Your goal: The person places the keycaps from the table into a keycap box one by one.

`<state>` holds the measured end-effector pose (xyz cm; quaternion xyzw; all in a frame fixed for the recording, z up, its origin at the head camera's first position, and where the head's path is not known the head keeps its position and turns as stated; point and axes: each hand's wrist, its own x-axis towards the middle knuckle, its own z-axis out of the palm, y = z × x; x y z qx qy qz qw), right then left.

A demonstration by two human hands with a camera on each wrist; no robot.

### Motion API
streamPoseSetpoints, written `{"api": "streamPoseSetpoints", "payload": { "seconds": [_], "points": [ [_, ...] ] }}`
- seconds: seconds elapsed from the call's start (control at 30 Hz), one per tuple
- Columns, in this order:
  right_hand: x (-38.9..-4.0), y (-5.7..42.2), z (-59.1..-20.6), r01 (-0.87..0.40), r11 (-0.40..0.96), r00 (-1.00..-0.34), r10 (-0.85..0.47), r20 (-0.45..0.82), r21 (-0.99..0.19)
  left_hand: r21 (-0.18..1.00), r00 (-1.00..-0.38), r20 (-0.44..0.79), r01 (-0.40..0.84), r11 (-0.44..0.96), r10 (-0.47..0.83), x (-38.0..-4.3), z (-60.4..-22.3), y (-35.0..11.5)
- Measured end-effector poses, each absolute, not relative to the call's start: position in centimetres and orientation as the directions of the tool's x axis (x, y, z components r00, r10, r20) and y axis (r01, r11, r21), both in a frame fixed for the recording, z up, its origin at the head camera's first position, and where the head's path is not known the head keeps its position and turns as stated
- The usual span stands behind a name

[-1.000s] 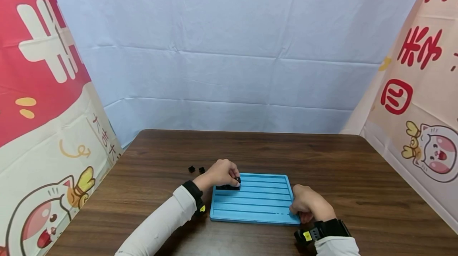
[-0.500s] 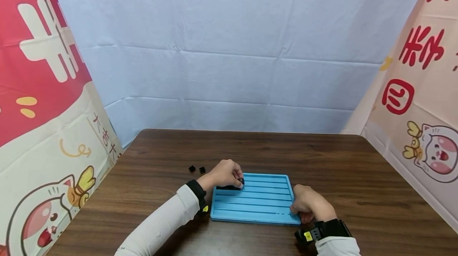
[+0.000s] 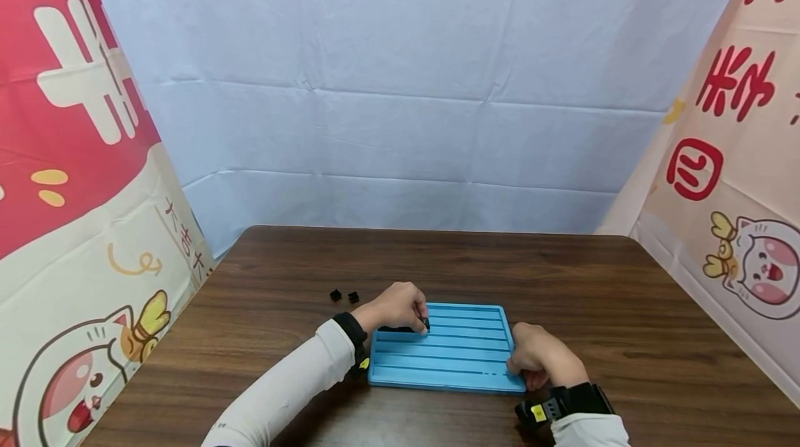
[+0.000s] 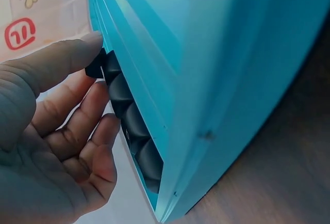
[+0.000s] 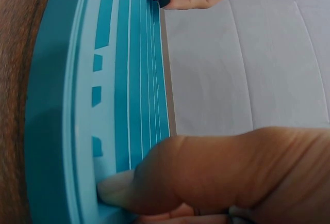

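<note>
Distinctly, left wrist only: perhaps four aligned blocks (image 4: 136, 122)

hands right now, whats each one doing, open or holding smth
Left hand: pinching a black block between thumb and fingers.
Right hand: gripping the blue tray at its near right corner.

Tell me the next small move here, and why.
I'd probably ease the black piece pinched by the left hand into line with the row of black pieces: it looks slightly out of line at the row's end, and the right hand grips the blue tray, which should steady it.
</note>
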<state>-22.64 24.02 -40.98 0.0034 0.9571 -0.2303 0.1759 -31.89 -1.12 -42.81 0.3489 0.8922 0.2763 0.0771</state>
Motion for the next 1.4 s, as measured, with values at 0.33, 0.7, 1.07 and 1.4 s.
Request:
{"api": "streamPoseSetpoints", "payload": {
  "seconds": [0.33,0.7,1.07,1.4],
  "points": [
    [-22.54,24.02,-40.86,0.086,0.892,-0.937,-0.078,-0.34,-0.444,0.501,-0.741,0.029,0.592,0.632,0.671,-31.68,-42.65,-0.72],
    [-22.31,24.01,-40.83,0.084,0.891,-0.939,-0.079,-0.336,-0.446,0.504,-0.745,-0.002,0.575,0.644,0.667,-31.46,-42.52,-0.63],
    [-22.39,23.94,-40.75,0.085,0.89,-0.939,-0.078,-0.334,-0.448,0.506,-0.736,0.011,0.588,0.631,0.677,-31.27,-42.26,-0.94],
    [-22.41,23.95,-40.73,0.092,0.89,-0.937,-0.075,-0.342,-0.447,0.507,-0.738,-0.018,0.575,0.642,0.675,-31.39,-42.27,-0.91]
  ]
}}
